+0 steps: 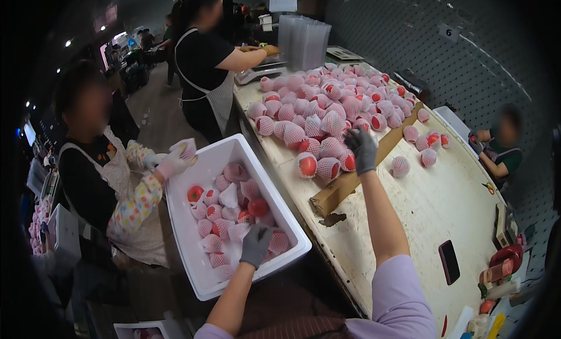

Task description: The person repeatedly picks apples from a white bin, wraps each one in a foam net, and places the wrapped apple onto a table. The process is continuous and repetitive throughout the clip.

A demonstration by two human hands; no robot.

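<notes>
My left hand (256, 246), in a grey glove, is inside a white foam box (287, 260). Its fingertips are at red tomatoes in pink foam nets (212, 212); whether they grip one is hidden. A bare tomato (258, 207) lies just beyond those fingers. Over on the table, my right hand (363, 150), also gloved in grey, reaches to the near edge of a large heap of netted tomatoes (331, 109). Its fingers look apart, with nothing visible between them.
A brown cardboard strip (342, 192) borders the heap on the table (420, 216). Several netted tomatoes (400, 166) lie beyond it. A phone (449, 262) and scissors (488, 188) are to the right. One co-worker (109, 177) holds a foam net beside the box; another (206, 63) stands at a scale (260, 74).
</notes>
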